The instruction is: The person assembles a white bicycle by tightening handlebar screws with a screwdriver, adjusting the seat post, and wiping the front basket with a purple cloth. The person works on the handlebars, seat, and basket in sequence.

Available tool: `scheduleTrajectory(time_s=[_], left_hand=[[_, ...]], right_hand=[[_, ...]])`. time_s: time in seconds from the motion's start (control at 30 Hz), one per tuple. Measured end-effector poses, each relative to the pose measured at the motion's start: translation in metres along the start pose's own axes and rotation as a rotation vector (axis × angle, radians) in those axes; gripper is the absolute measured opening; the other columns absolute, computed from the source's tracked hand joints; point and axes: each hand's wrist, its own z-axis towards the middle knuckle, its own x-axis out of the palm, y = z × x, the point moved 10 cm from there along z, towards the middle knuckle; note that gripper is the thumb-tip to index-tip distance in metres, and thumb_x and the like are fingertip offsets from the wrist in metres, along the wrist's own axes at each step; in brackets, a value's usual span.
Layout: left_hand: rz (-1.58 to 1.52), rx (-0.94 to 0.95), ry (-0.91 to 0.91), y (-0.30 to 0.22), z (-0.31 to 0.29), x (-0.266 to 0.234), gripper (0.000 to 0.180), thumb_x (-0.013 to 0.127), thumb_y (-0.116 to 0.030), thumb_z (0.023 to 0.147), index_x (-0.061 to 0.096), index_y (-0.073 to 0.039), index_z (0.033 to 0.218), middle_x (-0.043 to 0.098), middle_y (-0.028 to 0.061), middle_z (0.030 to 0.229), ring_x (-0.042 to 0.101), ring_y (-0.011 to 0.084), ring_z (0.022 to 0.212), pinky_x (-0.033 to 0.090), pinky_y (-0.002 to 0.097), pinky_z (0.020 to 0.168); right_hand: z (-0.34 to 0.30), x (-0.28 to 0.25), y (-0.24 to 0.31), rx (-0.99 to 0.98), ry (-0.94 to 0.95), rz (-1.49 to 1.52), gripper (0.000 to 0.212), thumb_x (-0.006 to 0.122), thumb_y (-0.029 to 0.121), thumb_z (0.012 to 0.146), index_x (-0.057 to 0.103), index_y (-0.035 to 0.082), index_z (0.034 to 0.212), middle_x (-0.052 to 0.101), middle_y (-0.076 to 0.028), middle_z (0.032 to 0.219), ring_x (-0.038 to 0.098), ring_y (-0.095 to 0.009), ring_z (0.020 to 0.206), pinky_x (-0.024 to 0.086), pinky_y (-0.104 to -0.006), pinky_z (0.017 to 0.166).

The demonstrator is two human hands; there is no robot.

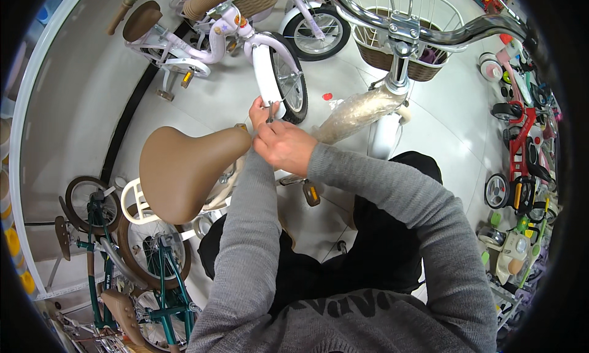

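Observation:
My right hand [284, 145] is closed, its fingertips pinched at the lower end of a small slim grey metal piece [270, 112] that stands up between my hands; its kind is too small to tell. My left hand [257, 112] is just beyond, fingers curled close to the same piece and partly hidden by the right hand. Both hands are in front of the nose of a brown bicycle saddle [190, 169]. Beneath them is that bicycle's frame, its front tube [359, 112] wrapped in clear plastic. The white front mudguard [265, 77] of a lilac bicycle appears right behind my fingers.
Chrome handlebars [343, 6] and a white-rimmed basket [423, 65] belong to the bicycle before me. A pedal [311, 193] sticks out below my right wrist. Green bicycles [162, 291] stand at the lower left; children's ride-on toys [521, 138] line the right side.

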Motion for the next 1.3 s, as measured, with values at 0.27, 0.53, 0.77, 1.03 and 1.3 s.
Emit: scheduleTrajectory(time_s=[0.27, 0.53, 0.77, 1.03, 1.3], left_hand=[[0.075, 0.262, -0.373, -0.018, -0.029, -0.003, 0.028, 0.064, -0.022, 0.087, 0.052, -0.012, 0.11, 0.052, 0.0036, 0.095, 0.049, 0.0153, 0.09, 0.04, 0.0286, 0.085], [-0.015, 0.266, -0.408, -0.018, -0.046, -0.001, 0.02, 0.046, -0.012, 0.091, 0.054, -0.011, 0.109, 0.056, 0.0067, 0.096, 0.054, 0.0145, 0.089, 0.042, 0.0227, 0.079], [0.2, 0.292, -0.477, -0.036, -0.058, 0.004, 0.018, 0.047, -0.011, 0.09, 0.057, -0.012, 0.105, 0.056, 0.0057, 0.097, 0.054, 0.0134, 0.09, 0.043, 0.019, 0.077], [0.432, 0.364, -0.521, -0.019, -0.039, -0.006, 0.011, 0.05, -0.018, 0.091, 0.057, -0.018, 0.101, 0.052, -0.0002, 0.088, 0.046, 0.011, 0.079, 0.04, 0.0178, 0.075], [0.541, 0.25, -0.493, -0.014, -0.029, -0.011, 0.007, 0.051, -0.024, 0.093, 0.055, -0.021, 0.097, 0.048, -0.003, 0.083, 0.042, 0.0104, 0.075, 0.036, 0.0196, 0.073]], right_hand=[[0.007, -0.013, 0.002, -0.071, -0.092, -0.067, 0.016, 0.056, 0.012, 0.075, 0.06, -0.002, 0.079, 0.055, -0.017, 0.076, 0.057, -0.046, 0.092, 0.049, -0.0575, 0.076], [0.009, -0.004, -0.001, -0.052, 0.033, -0.077, 0.018, 0.055, 0.012, 0.076, 0.06, -0.004, 0.082, 0.054, -0.018, 0.079, 0.056, -0.049, 0.092, 0.043, -0.0689, 0.079], [0.008, -0.004, 0.002, -0.031, 0.075, -0.12, 0.022, 0.055, 0.009, 0.074, 0.055, -0.009, 0.087, 0.043, -0.043, 0.116, 0.055, -0.055, 0.097, 0.056, -0.0393, 0.071], [0.012, -0.007, 0.003, -0.087, -0.028, -0.051, 0.02, 0.056, 0.012, 0.075, 0.058, -0.003, 0.089, 0.05, -0.028, 0.099, 0.058, -0.053, 0.088, 0.056, -0.0429, 0.07], [0.025, -0.01, -0.013, 0.042, -0.085, -0.193, 0.014, 0.058, 0.012, 0.074, 0.063, 0.006, 0.085, 0.048, -0.016, 0.087, 0.06, -0.044, 0.072, 0.054, -0.0361, 0.045]])
